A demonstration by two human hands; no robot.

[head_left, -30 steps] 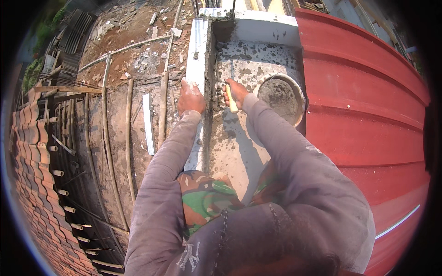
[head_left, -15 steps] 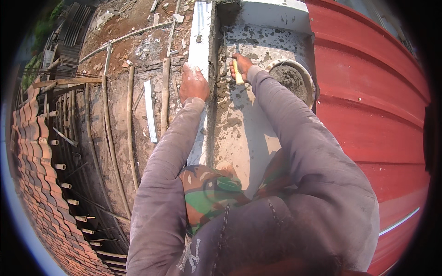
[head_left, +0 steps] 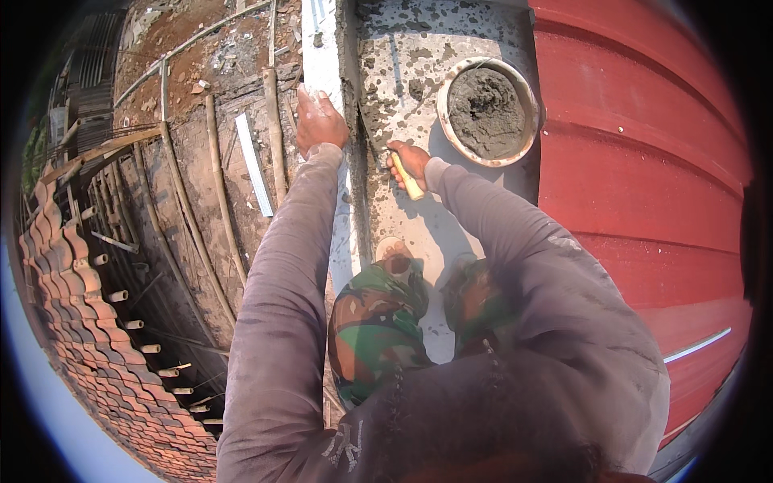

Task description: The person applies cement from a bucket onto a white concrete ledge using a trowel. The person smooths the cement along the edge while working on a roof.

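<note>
My right hand [head_left: 411, 164] is wrapped around the pale yellow handle of a trowel [head_left: 412, 187]. The trowel's blade is seen nearly edge-on, close to the mortar-covered inner side of a low wall [head_left: 351, 88], and I cannot tell if it touches. On the white top of that wall [head_left: 318, 36], along its outer edge, lies my left hand [head_left: 322, 122], fingers pointing away and apart. A round tub [head_left: 527, 145] of wet grey mortar [head_left: 485, 113] stands on the floor, beyond and to the right of my right hand.
Mortar splashes dot the pale floor [head_left: 403, 221] where my foot [head_left: 394, 249] stands. Red metal sheeting [head_left: 628, 161] rises on the right. Past the wall on the left, the ground drops to bamboo poles [head_left: 224, 185], a white strip [head_left: 254, 165] and orange roof tiles [head_left: 88, 338].
My right hand has drawn the trowel nearer to me along the wall. The view has shifted, bringing the whole mortar tub into sight. My left hand stays on the wall top.
</note>
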